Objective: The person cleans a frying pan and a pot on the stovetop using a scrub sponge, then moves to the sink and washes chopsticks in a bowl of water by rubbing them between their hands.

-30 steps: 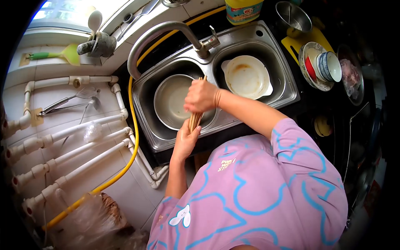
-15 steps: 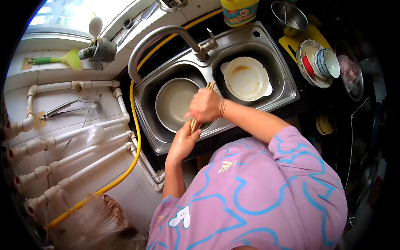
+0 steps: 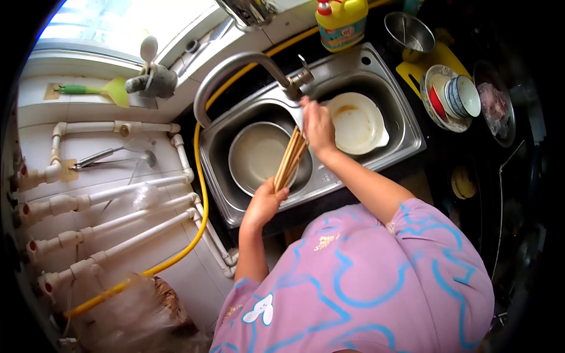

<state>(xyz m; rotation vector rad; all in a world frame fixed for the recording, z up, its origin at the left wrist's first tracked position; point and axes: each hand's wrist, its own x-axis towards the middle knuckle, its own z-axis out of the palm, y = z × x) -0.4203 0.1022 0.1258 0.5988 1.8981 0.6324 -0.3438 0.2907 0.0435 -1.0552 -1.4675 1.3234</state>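
Note:
A bundle of wooden chopsticks slants up over the left basin. My left hand is wrapped round its lower end at the basin's front edge. My right hand is raised over the divider between the basins, just beyond the upper tips of the chopsticks. Its fingers reach up towards the base of the faucet, and I see nothing held in them. Below the chopsticks, a round metal pot sits in the left basin. A stained white pot with small side handles lies in the right basin.
A yellow jug stands behind the double sink. Stacked bowls, a yellow cutting board and a metal bowl are on the right. White pipes and a yellow hose run on the left.
My right hand has come off the chopsticks and moved up and right towards the faucet base. The left hand still grips the chopsticks, now more exposed. The whole view has shifted slightly.

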